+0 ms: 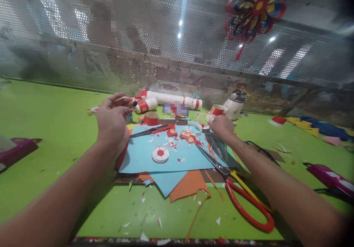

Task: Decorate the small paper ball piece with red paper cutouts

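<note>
My left hand [112, 121] is raised over the left side of the blue paper [138, 164], fingers curled into a pinch. A small dark thing shows at its fingertips, too small to name; a small bottle [129, 118] stands just behind. My right hand [222, 126] is closed at the edge of a white ring [203, 121], its fingertips partly hidden. On the blue paper lie a round white disc with a red football pattern [160, 153], red paper-cup scraps [188, 136] and scissors with dark blades [152, 130]. Large red-and-yellow-handled scissors [225, 170] lie open below my right hand.
White-and-red paper-cup tubes [171, 97] lie at the back, beside a cut cup [217, 110] and a white jug [235, 104]. Purple glue guns [332, 178] rest at both sides. Orange paper [189, 186] and clippings litter the green table [105, 210]. Perforated metal panels stand behind.
</note>
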{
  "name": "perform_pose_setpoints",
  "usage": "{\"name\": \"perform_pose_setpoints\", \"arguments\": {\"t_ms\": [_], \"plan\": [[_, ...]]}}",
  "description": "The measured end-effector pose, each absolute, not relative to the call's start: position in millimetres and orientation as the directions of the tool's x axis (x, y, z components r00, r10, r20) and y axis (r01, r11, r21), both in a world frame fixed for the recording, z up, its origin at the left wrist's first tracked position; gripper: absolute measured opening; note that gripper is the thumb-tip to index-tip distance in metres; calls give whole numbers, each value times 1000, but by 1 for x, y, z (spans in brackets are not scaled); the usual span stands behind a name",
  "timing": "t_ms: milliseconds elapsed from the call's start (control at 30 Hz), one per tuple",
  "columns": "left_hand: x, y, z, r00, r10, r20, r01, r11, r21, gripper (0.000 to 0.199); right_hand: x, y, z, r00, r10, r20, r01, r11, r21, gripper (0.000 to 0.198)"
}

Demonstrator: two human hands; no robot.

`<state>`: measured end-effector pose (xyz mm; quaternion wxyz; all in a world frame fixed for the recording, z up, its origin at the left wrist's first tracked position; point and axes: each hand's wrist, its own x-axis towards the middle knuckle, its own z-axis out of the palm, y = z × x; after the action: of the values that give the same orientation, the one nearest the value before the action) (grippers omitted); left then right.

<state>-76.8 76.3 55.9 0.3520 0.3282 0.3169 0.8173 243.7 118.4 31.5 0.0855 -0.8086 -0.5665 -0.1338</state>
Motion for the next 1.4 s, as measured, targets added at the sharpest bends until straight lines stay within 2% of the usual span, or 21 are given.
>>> {"name": "perform_pose_setpoints", "arguments": {"t_ms": [433,567,833,933,1000,1100,1167,1300,1400], "plan": [[-66,72,46,-408,870,276,-329,-422,845,29,238,128,31,325,915,238,941,-338,12,28],[-64,74,44,-406,875,263,-322,-407,855,27,244,129,33,357,911,206,929,-368,18,32],[-60,71,41,-351,903,249,-310,-363,879,26,240,111,44,309,919,247,944,-327,37,31],[-58,70,41,-331,913,239,-314,-345,885,24,225,95,54,202,931,303,971,-231,62,36],[-57,69,41,-327,916,232,-315,-337,887,22,207,86,58,68,950,304,992,-96,81,37],[-54,68,39,-321,921,222,-309,-323,895,21,173,81,58,-219,959,181,975,206,87,30],[-52,66,37,-309,926,217,-299,-311,902,23,152,85,54,-355,931,84,934,348,81,27],[-48,62,36,-286,936,204,-267,-282,921,25,129,104,44,-466,884,-42,878,468,103,34],[-46,60,37,-277,941,195,-247,-265,932,24,125,118,40,-498,860,-110,849,510,139,29]]}}
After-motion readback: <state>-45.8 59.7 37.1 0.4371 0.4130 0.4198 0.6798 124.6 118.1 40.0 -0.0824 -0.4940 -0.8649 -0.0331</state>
